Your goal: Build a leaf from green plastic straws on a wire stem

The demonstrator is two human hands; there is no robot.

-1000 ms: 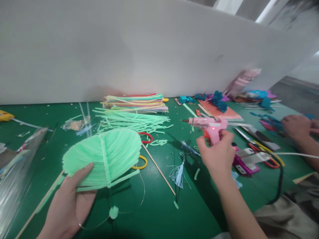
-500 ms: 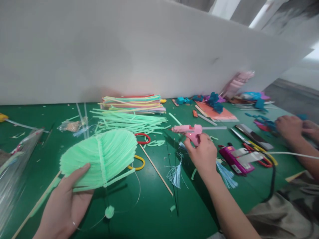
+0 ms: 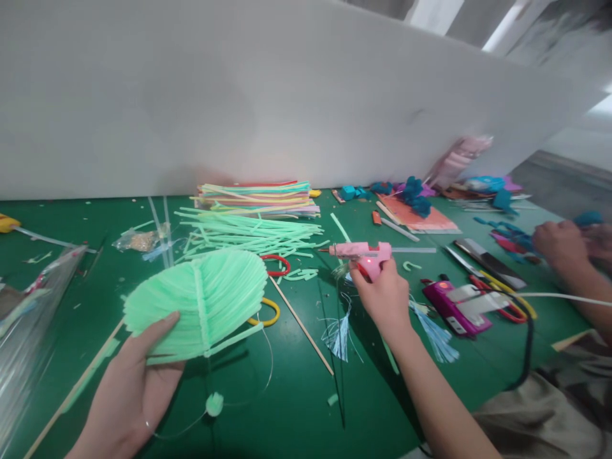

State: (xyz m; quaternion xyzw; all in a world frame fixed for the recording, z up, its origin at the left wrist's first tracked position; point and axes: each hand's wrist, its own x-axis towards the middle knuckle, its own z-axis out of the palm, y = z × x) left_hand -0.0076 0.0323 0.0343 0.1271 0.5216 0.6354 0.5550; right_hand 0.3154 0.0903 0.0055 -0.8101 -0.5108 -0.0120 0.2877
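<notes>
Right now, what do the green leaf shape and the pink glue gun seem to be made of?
Green leaf shape: probably fuzzy pipe cleaners, laid in matte parallel ribs off a central spine. Pink glue gun: likely moulded plastic, smooth and slightly glossy, with a small red light.

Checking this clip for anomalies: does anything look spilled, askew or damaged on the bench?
Nothing looks damaged. Short green offcuts lie scattered on the green table beside the loose pile of green strips. The left hand holds the green leaf-shaped piece; the right hand grips the pink glue gun.
</notes>
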